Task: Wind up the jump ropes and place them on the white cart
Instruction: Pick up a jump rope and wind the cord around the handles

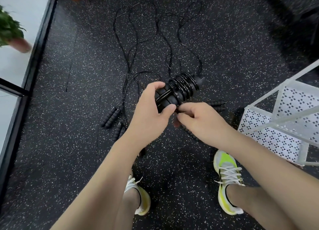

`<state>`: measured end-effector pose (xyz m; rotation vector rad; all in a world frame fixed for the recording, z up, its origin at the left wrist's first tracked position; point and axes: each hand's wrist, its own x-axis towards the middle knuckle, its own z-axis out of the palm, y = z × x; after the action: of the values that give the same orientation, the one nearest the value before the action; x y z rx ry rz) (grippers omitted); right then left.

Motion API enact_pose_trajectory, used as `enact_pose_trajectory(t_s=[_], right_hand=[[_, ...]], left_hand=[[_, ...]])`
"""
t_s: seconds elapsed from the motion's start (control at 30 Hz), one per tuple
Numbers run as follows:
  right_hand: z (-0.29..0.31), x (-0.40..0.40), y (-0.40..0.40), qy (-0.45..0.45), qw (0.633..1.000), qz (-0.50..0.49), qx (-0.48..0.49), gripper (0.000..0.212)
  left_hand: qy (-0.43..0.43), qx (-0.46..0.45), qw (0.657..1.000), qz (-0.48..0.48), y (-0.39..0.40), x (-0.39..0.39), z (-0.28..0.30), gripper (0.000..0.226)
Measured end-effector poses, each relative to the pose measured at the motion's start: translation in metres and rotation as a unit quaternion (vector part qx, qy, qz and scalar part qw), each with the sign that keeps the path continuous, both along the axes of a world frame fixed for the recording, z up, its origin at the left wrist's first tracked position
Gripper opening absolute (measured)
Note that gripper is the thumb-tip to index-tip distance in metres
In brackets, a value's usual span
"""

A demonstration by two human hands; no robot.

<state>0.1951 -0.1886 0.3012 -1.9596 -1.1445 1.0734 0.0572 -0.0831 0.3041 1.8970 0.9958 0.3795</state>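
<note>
The left hand (151,112) grips a wound jump rope (179,90), its cord wrapped round the black handles, up above the floor (69,143). The right hand (198,119) pinches the cord's end by the bundle. More jump ropes (131,45) lie loose on the floor. The white cart (276,126) stands near, on the right.

You've got glossy black cord (183,85) coiled over matt, ribbed foam handles (170,98). Below them the floor (69,143) looks like rough rubber, black with pale speckles. Right of the handles, the white cart (269,136) shows perforated, painted metal panels with a smooth, matt finish.
</note>
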Motion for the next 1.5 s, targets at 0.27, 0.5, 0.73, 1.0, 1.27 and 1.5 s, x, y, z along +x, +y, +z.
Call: enact_pose_trajectory(t_s=[0.27, 0.5, 0.73, 1.0, 1.27, 1.5], right_hand=[[0.011, 0.010, -0.001, -0.036, 0.999, -0.027, 0.007, 0.020], [0.023, 0.024, -0.006, -0.075, 0.995, 0.060, 0.024, 0.020], [0.028, 0.045, -0.008, -0.102, 0.992, 0.039, 0.064, 0.018], [0.031, 0.057, -0.010, -0.078, 0.995, 0.012, 0.052, 0.029], [0.026, 0.069, -0.008, 0.089, 0.990, 0.048, 0.096, 0.023], [-0.012, 0.062, -0.014, 0.085, 0.995, -0.049, -0.028, 0.026]], left_hand=[[0.055, 0.035, 0.997, -0.031, 0.007, -0.004, 0.003, 0.058], [0.081, 0.024, 0.994, -0.062, 0.009, -0.007, 0.003, 0.060], [0.100, -0.033, 0.979, -0.172, 0.006, -0.010, 0.005, 0.061], [0.038, -0.200, 0.948, -0.243, 0.012, -0.015, 0.015, 0.059], [-0.070, -0.331, 0.906, -0.256, 0.016, -0.021, 0.016, 0.063], [-0.211, -0.375, 0.883, -0.188, 0.010, -0.012, 0.015, 0.066]])
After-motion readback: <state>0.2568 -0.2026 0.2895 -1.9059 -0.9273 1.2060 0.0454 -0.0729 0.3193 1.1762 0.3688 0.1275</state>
